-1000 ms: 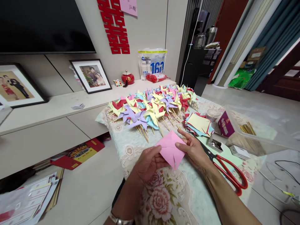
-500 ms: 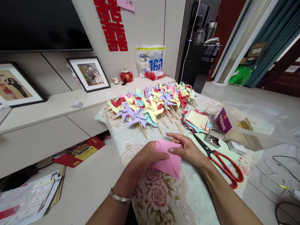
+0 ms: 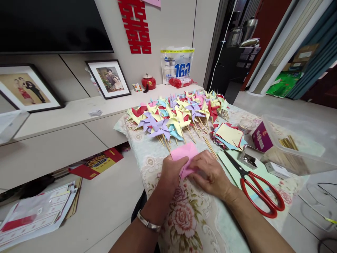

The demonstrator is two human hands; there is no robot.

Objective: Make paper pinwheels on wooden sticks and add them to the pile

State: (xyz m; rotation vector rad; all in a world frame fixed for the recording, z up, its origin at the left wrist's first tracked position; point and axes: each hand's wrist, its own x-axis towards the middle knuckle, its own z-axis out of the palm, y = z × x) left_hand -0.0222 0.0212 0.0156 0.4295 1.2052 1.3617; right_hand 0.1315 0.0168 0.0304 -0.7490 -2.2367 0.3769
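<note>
A pink paper square [image 3: 183, 151] with cut slits is held between both hands above the flowered tablecloth. My left hand [image 3: 172, 172] grips its left side, the thumb lying across the sheet. On its right edge my right hand [image 3: 210, 172] has closed its fingers, and that side of the paper looks bent; the fingertips partly hide it. Just beyond are finished paper pinwheels [image 3: 179, 117] on sticks, in yellow, purple, blue and red. Red-handled scissors [image 3: 252, 182] lie to the right of my right hand, blades toward a stack of cut paper squares [image 3: 229, 135].
Loose wooden sticks [image 3: 210, 147] lie beyond my right hand. A small open box of metal pins [image 3: 247, 160] and a clear plastic bin [image 3: 302, 158] with sticks stand on the right. A white TV cabinet [image 3: 65, 121] with framed photos runs along the left and back.
My right hand has turned and closed on the paper's right edge, where its fingers were stretched out before. The pink square has been turned and bent. The view has shifted left.
</note>
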